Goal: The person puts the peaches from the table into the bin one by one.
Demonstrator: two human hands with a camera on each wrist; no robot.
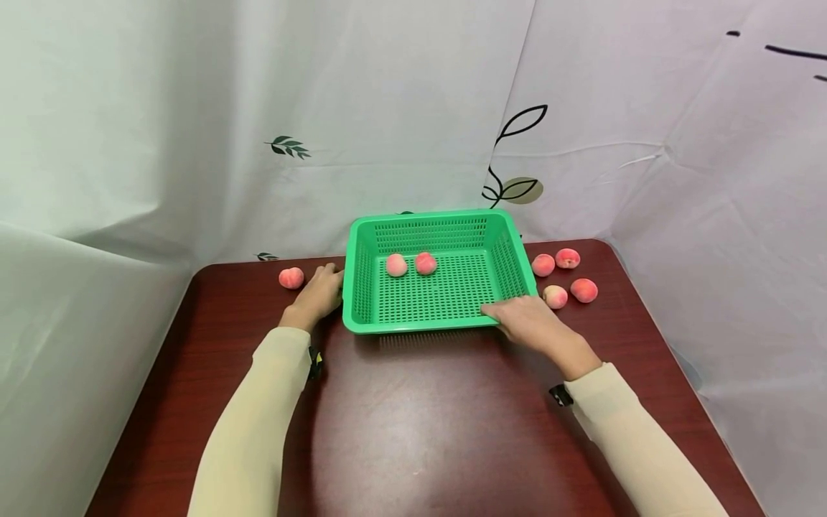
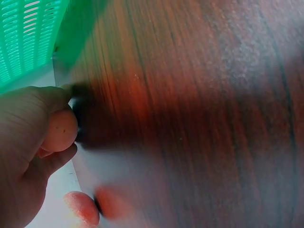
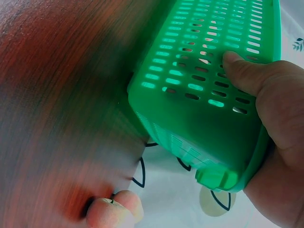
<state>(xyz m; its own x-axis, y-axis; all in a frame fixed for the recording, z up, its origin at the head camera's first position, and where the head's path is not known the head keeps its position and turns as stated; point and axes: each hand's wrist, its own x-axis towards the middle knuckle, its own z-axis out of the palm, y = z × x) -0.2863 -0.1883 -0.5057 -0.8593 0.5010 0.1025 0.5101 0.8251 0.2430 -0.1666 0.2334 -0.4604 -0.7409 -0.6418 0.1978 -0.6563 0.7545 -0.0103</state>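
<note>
A green perforated plastic basket (image 1: 446,327) stands at the far middle of the table, with two peaches (image 1: 397,265) inside. My right hand (image 1: 526,321) grips its near rim by the right corner; in the right wrist view the thumb (image 3: 242,71) lies on the slotted wall. Just left of the basket is my left hand (image 1: 321,293). In the left wrist view its fingers and thumb hold a rounded pinkish peach (image 2: 61,130), partly hidden by the hand. Another peach (image 1: 291,278) lies on the table to the left of that hand.
Several peaches (image 1: 584,290) lie on the dark red wood table (image 1: 413,424) to the right of the basket, near the right hand. White cloth (image 1: 413,108) with leaf prints hangs behind the table's far edge and along both sides.
</note>
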